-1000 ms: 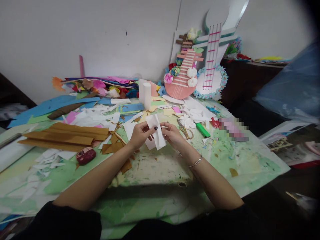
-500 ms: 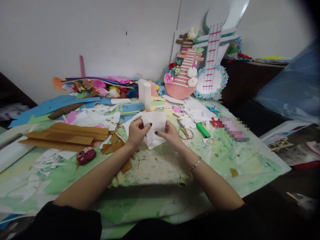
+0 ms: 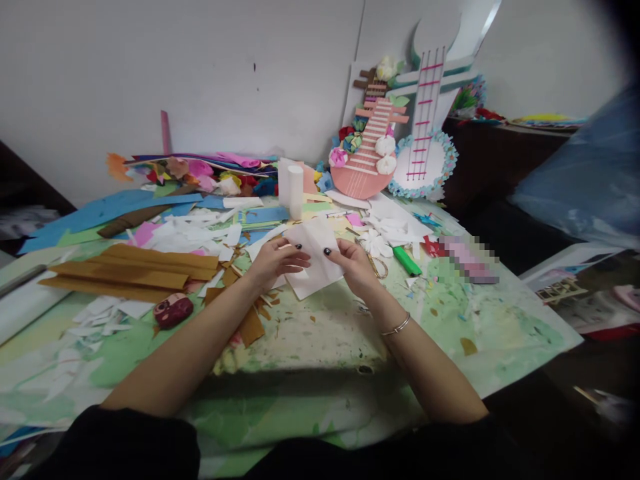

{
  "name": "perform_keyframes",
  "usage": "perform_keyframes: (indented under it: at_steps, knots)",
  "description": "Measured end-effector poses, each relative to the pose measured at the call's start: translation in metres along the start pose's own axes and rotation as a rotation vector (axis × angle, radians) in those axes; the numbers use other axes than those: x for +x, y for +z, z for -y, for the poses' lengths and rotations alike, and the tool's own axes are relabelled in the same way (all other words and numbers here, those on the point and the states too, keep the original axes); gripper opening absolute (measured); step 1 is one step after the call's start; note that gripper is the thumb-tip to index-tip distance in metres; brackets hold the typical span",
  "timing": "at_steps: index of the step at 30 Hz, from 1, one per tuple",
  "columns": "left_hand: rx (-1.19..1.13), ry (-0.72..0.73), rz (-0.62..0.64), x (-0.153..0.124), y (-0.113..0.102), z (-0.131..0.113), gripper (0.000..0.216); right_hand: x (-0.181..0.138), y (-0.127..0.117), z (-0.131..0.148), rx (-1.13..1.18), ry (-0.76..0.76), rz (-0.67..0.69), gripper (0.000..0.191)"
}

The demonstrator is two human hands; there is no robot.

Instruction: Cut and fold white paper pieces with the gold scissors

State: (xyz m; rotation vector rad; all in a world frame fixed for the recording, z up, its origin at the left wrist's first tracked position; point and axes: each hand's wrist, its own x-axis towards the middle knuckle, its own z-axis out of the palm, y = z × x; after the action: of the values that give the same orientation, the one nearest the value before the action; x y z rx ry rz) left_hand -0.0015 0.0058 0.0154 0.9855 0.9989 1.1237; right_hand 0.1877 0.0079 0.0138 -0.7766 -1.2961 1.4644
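A folded sheet of white paper (image 3: pixel 315 277) is held tilted above the table's front middle, a crease running down it. My right hand (image 3: pixel 356 267) pinches its right edge, thumb on the near face and fingers mostly behind. At the left edge, my left hand (image 3: pixel 277 263) has its fingers stretched out and slightly apart against the near face; it does not visibly grip the sheet. Just right of my right hand lie scissors (image 3: pixel 380 268), partly hidden by it, and a white paper flower (image 3: pixel 375 243). A green-handled tool (image 3: pixel 407 261) rests beyond them.
Brown folded crepe paper (image 3: pixel 125 270), a dark red object (image 3: pixel 173 311) and white scraps (image 3: pixel 100 323) lie to the left. An upright white roll (image 3: pixel 295 193) stands behind the sheet. Paper instruments, one pink (image 3: pixel 363 180), one white and blue (image 3: pixel 424 157), lean on the wall.
The white paper has turned and opened out into a wider, slanted shape. My left fingers have loosened from a pinch and stretched out; my right hand still grips its edge.
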Motion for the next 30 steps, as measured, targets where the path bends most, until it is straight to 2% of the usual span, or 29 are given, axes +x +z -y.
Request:
perform_keyframes:
  at_steps: [3, 6, 9, 13, 19, 24, 27, 30]
  knots:
    - [-0.112, -0.054, 0.182, -0.005, 0.003, -0.003, 0.058, -0.001, 0.001, -0.003, -0.123, -0.034, 0.075, 0.030]
    - [-0.150, -0.054, 0.226, -0.005, 0.005, -0.001, 0.058, -0.001, 0.002, -0.005, -0.348, -0.125, 0.123, 0.028]
    - [-0.146, -0.020, 0.153, -0.002, 0.005, 0.006, 0.042, -0.002, 0.003, -0.008, -0.579, -0.199, 0.126, 0.026]
    - [-0.165, 0.057, 0.040, 0.002, 0.007, 0.010, 0.038, 0.000, 0.002, -0.011, -0.713, -0.235, 0.086, 0.018]
    - [-0.241, 0.138, -0.041, 0.003, 0.007, 0.010, 0.036, 0.004, -0.003, -0.012, -0.643, -0.278, -0.065, 0.015]
    - [-0.234, 0.186, -0.066, 0.006, 0.004, 0.011, 0.050, 0.003, -0.004, -0.014, -0.501, -0.138, 0.088, 0.018]
    - [-0.181, 0.286, -0.073, 0.006, 0.002, 0.008, 0.066, 0.002, -0.003, -0.013, -0.712, -0.227, 0.029, 0.014]
    - [-0.081, 0.357, -0.077, 0.007, -0.003, 0.005, 0.068, 0.002, -0.004, -0.009, -0.945, -0.373, -0.058, 0.008]
